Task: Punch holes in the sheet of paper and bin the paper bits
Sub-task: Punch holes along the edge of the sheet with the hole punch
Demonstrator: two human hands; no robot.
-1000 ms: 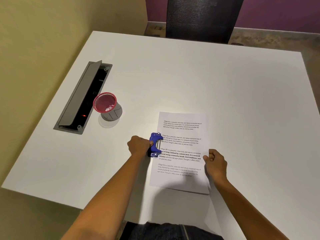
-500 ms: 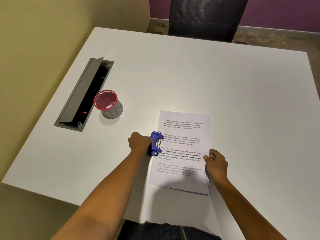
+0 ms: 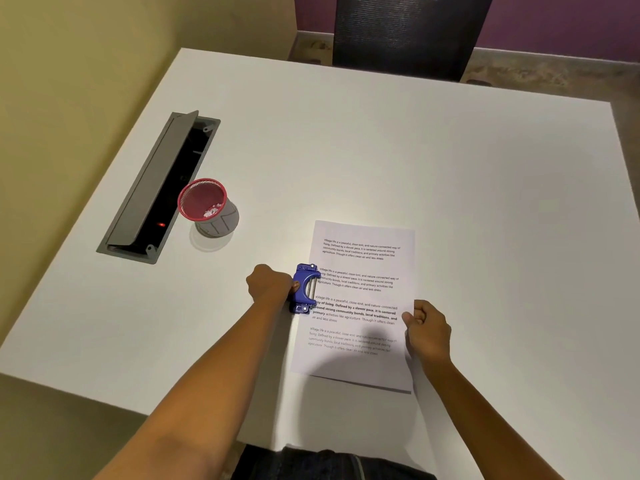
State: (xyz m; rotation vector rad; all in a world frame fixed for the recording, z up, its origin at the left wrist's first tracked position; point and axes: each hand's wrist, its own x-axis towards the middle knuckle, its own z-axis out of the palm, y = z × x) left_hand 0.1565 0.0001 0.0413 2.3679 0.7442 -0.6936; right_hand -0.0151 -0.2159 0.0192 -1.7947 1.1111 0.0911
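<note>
Blue hole punch (image 3: 304,288): it sits on the left long edge of the sheet of paper, about at the middle of that edge, with its mouth turned to the printed text.
Left hand (image 3: 270,285): fingers are curled around the back of the hole punch and grasp it; the fist rests on the desk just beside the paper.
Right hand (image 3: 427,329): it pinches the right edge of the sheet between thumb and bent fingers, in the lower half of that edge.
Sheet of paper (image 3: 360,299): white, with four blocks of printed text; it lies flat on the desk near the front edge, a little right of the middle. Whether holes are already in it, I cannot tell, because the punch covers that place.
Mesh bin (image 3: 207,207): a small cup with a pink rim and a grey body, standing upright on the left part of the desk, well apart from the paper; some white paper bits (image 3: 212,212) lie inside on its bottom.
Cable box (image 3: 159,187): a long grey opening sunk in the desk near the left edge, its lid raised; the bin stands just beside its right side.
Desk (image 3: 450,174): white top.
Chair (image 3: 408,32): black back, behind the far edge of the desk.
</note>
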